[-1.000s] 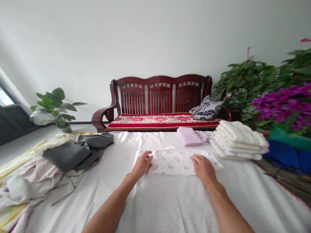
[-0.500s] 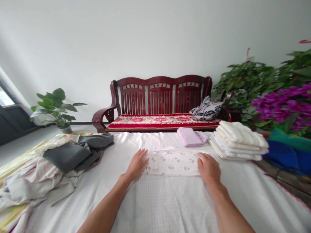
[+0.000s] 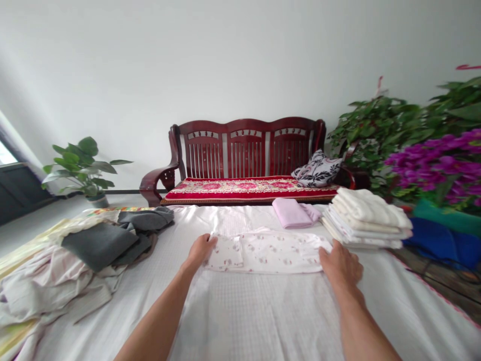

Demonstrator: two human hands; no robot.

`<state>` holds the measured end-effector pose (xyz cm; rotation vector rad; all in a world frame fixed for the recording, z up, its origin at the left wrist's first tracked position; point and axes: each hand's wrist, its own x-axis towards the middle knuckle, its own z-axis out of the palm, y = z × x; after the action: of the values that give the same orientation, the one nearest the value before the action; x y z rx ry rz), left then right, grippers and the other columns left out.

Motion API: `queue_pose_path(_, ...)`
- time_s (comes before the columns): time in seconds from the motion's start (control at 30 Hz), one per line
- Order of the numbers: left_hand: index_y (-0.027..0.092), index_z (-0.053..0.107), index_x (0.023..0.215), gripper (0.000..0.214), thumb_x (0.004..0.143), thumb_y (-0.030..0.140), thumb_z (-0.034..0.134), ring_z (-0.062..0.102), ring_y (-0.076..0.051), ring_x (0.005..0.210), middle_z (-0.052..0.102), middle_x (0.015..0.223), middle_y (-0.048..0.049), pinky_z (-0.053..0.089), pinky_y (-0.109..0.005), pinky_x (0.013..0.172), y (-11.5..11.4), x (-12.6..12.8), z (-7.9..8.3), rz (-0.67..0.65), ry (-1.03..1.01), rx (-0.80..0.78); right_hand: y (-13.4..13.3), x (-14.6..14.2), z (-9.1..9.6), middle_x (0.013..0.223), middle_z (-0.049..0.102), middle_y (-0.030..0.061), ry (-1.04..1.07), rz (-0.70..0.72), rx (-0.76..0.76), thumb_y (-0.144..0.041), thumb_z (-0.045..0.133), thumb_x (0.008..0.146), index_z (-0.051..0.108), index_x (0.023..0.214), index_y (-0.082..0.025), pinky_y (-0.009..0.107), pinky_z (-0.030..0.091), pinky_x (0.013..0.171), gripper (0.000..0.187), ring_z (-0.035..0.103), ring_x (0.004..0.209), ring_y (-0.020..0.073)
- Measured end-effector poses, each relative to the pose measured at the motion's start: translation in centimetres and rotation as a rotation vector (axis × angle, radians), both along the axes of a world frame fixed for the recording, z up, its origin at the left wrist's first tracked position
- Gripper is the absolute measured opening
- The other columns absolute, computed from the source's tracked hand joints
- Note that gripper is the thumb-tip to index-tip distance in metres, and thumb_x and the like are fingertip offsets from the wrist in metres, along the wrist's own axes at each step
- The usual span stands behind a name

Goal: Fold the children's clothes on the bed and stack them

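Cloth (image 3: 278, 253) held at both ends.
Left hand (image 3: 200, 250) pinches one end, right hand (image 3: 343, 263) grips other; stack (image 3: 370, 213) nearby.

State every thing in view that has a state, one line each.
Printed cloth: laid in a long strip, a flap folded over at left
Left hand: touching the strip's left end
Right hand: touching its right end
Lilac cloth: folded
White cloths: folded, stacked
Dark clothes: loosely heaped
Pale clothes: crumpled
Sheet: spread out, lightly wrinkled
Seat cover: spread over the bench
Purple flowers: open
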<state>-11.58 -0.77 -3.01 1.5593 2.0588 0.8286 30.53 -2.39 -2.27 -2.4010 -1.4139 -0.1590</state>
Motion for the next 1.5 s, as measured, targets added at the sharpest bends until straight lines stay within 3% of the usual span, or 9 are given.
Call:
queue_pose_path(0.17,0.020,0.053,0.068,0.019,0.084,0.029,0.050,0.055,-0.014,0.061,0.056,0.059,0.0029,0.029,-0.024,0.056,-0.8,0.7,-0.1,0.018,-0.029,0.111,0.4,0.2,0.1,0.127,0.062,0.0202,0.176,-0.018,0.066,-0.045,0.048,0.086,0.051,0.141,-0.016,0.050,0.049,0.085,0.063,0.062,0.108,0.0375)
queue_pose_path(0.3,0.020,0.052,0.069,0.021,0.084,0.033,0.048,0.053,-0.014,0.062,0.053,0.059,0.0040,0.030,-0.024,0.056,-0.7,0.1,-0.2,0.031,-0.049,0.174,1.1,0.4,-0.3,0.125,0.061,0.0170,0.308,0.040,0.264,-0.043,0.054,0.079,0.055,0.139,-0.018,0.047,0.049,0.087,0.065,0.061,0.108,0.0345)
queue_pose_path(0.43,0.020,0.058,0.078,0.025,0.086,0.040,0.045,0.057,-0.016,0.067,0.057,0.064,0.0034,0.034,-0.023,0.058,-0.6,-2.3,0.5,0.047,-0.063,0.213,1.9,-0.7,-0.8,0.105,0.065,0.0131,0.439,0.166,0.570,-0.044,0.061,0.069,0.064,0.127,-0.012,0.046,0.047,0.094,0.066,0.060,0.100,0.0313)
queue_pose_path(0.53,0.019,0.061,0.087,0.029,0.088,0.042,0.044,0.060,-0.018,0.072,0.062,0.070,0.0013,0.038,-0.024,0.061,-1.1,-5.3,1.3,0.091,-0.047,0.217,2.2,-2.5,-1.2,0.109,0.066,0.0124,0.560,0.291,0.688,-0.050,0.063,0.071,0.065,0.124,-0.014,0.045,0.046,0.097,0.064,0.060,0.100,0.0288)
queue_pose_path(0.7,0.017,0.065,0.103,0.028,0.084,0.034,0.054,0.064,-0.022,0.081,0.069,0.087,-0.0055,0.045,-0.028,0.070,-3.2,-9.0,1.2,0.179,0.014,0.164,2.1,-4.3,-2.4,0.110,0.064,0.0148,0.594,0.493,0.538,-0.050,0.055,0.080,0.067,0.115,-0.014,0.044,0.050,0.092,0.052,0.062,0.093,0.0259)
queue_pose_path(0.83,0.019,0.064,0.116,0.033,0.089,0.035,0.053,0.061,-0.027,0.108,0.066,0.118,-0.0116,0.045,-0.036,0.091,-5.4,-8.0,0.7,0.175,0.239,0.224,2.0,-3.9,-2.9,0.109,0.064,0.0153,0.530,0.478,0.495,-0.045,0.047,0.082,0.067,0.112,-0.014,0.045,0.049,0.093,0.047,0.062,0.092,0.0258)
queue_pose_path(0.97,0.023,0.070,0.102,0.025,0.089,0.040,0.056,0.061,-0.026,0.104,0.069,0.108,-0.0072,0.044,-0.035,0.092,-7.2,-4.4,1.0,-0.093,0.343,0.197,1.9,-3.8,-2.9,0.108,0.064,0.0149,0.486,0.463,0.488,-0.039,0.047,0.079,0.068,0.109,-0.014,0.043,0.050,0.093,0.045,0.062,0.092,0.0256)
queue_pose_path(1.07,0.024,0.070,0.099,0.024,0.083,0.041,0.064,0.061,-0.026,0.100,0.070,0.102,-0.0059,0.043,-0.035,0.089,-7.9,-2.2,1.4,-0.206,0.390,0.146,1.8,-3.9,-2.7,0.106,0.065,0.0140,0.462,0.489,0.481,-0.036,0.046,0.079,0.070,0.104,-0.015,0.041,0.051,0.092,0.041,0.062,0.094,0.0254)
queue_pose_path(1.5,0.022,0.063,0.086,0.011,0.089,0.028,0.055,0.061,-0.022,0.088,0.067,0.087,-0.0046,0.040,-0.031,0.080,-8.5,-0.9,2.0,-0.183,0.444,0.217,1.8,-3.9,-2.8,0.102,0.070,0.0114,0.468,0.495,0.465,-0.036,0.045,0.079,0.073,0.096,-0.018,0.040,0.051,0.091,0.037,0.064,0.094,0.0244)
